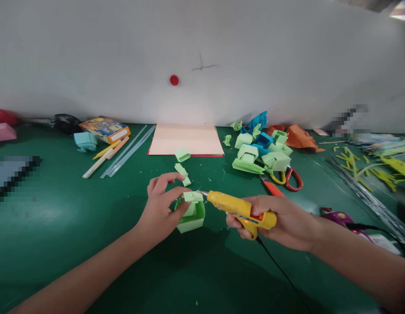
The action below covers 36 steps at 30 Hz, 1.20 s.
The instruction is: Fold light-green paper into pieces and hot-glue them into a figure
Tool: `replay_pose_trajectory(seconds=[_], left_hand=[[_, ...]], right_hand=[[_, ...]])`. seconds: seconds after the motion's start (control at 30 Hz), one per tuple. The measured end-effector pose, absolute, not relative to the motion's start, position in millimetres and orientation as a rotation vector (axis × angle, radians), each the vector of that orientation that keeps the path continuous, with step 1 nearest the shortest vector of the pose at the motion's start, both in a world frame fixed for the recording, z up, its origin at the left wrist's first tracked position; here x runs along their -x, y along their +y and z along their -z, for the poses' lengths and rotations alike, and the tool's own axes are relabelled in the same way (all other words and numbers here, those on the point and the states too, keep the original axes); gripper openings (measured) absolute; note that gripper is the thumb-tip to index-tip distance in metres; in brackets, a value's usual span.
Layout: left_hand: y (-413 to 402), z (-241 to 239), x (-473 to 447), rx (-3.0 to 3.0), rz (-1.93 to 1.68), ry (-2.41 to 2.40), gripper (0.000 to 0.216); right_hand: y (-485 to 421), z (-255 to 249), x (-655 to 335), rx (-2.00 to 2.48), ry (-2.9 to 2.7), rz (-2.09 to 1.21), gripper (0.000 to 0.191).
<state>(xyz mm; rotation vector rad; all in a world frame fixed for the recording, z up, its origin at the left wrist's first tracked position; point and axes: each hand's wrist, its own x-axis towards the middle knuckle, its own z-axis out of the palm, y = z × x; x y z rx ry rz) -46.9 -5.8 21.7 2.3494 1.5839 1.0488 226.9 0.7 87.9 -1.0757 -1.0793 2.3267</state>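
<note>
Currently the left hand [159,209] pinches a green paper box [191,214] on the green table [91,235]. Right hand [280,220] is clamped on a yellow glue gun [241,210] (nozzle touching the box's top flap), scissors [287,178] beyond the gun.

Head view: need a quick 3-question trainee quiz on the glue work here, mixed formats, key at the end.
1. True or false: the right hand grips the yellow glue gun with its nozzle aimed at the green paper box.
2. Which hand steadies the green paper box? A) left hand B) right hand C) neither
3. Fill in: the scissors lie just in front of a pile of folded ______ pieces.

Key: 1 true; 2 A; 3 paper
</note>
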Motion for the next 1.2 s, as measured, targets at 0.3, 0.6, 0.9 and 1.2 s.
replay_pose_trajectory(seconds=[0.3,0.6,0.9,1.2], left_hand=[[-6.0,-22.5,46.9,-2.347,-1.055,1.554,0.018],[-5.9,-21.4,47.4,-2.343,-1.07,1.535,0.018],[-4.4,-21.2,48.1,-2.328,-1.124,1.484,0.019],[-4.8,-20.6,48.8,-2.328,-1.168,1.413,0.042]], right_hand=[[0.3,-89.4,-227.0,1.11,-1.079,-2.321,0.032],[0.2,-87.1,-227.3,1.104,-1.095,-2.323,0.03],[-0.6,-86.8,-228.0,1.12,-1.148,-2.299,0.031],[-1.0,-88.7,-227.8,1.148,-1.167,-2.283,0.031]])
